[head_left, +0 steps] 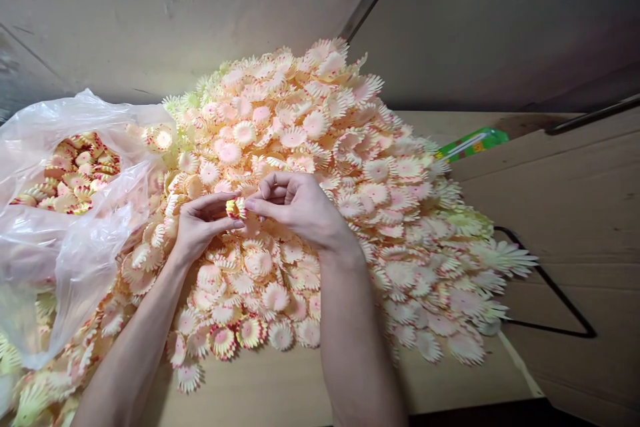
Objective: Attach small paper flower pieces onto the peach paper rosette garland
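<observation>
My left hand [197,227] and right hand [300,207] meet above the counter [280,387], fingers of both pinched on one red-edged flower [236,207] just over the heap [350,167]. The heap looks large; the plastic bag [60,240] at my left is part-filled.

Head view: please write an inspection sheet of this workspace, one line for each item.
Surface: pale table, mostly covered.
Job's things: one small flower piece, held over a big pile of similar pieces.
Clutter: plastic bag with more pieces, at left; green packet, far right.
Hands: left hand and right hand both pinch the flower piece.
Cables: thin black loop on the cardboard; cable or wire, cannot tell.
Surroundings: grey wall behind.
</observation>
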Demonstrator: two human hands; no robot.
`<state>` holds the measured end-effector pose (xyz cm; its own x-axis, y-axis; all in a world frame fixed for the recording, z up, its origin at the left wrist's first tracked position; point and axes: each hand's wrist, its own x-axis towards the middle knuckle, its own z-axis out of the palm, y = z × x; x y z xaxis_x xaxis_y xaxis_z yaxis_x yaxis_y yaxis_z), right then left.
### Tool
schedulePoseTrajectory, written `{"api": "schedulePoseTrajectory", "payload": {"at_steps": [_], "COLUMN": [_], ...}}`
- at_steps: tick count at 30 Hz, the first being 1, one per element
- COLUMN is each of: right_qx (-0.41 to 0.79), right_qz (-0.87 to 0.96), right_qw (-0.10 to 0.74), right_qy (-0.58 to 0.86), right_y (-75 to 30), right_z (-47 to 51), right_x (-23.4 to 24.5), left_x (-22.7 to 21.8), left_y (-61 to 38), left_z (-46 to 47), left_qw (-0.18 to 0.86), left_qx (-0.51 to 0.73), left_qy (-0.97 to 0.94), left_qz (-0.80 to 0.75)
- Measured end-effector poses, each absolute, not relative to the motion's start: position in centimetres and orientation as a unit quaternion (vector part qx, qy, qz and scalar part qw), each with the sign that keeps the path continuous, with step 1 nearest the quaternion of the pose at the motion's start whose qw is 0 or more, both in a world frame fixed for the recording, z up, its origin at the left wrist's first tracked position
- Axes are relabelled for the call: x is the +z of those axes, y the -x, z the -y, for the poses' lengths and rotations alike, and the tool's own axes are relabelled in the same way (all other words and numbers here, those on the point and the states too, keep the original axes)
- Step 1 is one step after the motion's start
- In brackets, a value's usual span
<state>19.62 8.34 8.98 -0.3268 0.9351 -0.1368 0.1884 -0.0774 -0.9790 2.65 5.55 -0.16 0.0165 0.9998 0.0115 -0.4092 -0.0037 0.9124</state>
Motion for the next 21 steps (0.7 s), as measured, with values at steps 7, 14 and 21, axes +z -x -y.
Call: {"api": "schedulePoseTrajectory", "payload": {"at_steps": [7,14,21], "right_qx": [0.558,0.518,0.495], "right_qz": [0.604,0.631,0.634], "right_qw": [0.340,0.346,0.351], "right_qy": [0.456,0.462,0.479], "right_y": [-19.4,-19.2,-19.4], "right_z": [-8.5,-8.7,-8.8], "right_x": [8.3,7.5,7.5], "left_x": [-0.2,-0.5,0.0], "left_y": [-2.7,-2.7,-3.0], "left_z": [-5.7,-6.0,-5.8], "left_qw": [0.578,0.552,0.538], "left_qx": [0.608,0.616,0.617], "left_qy": [-0.427,-0.469,-0.475], "left_qz": [-0.339,-0.310,-0.324]}}
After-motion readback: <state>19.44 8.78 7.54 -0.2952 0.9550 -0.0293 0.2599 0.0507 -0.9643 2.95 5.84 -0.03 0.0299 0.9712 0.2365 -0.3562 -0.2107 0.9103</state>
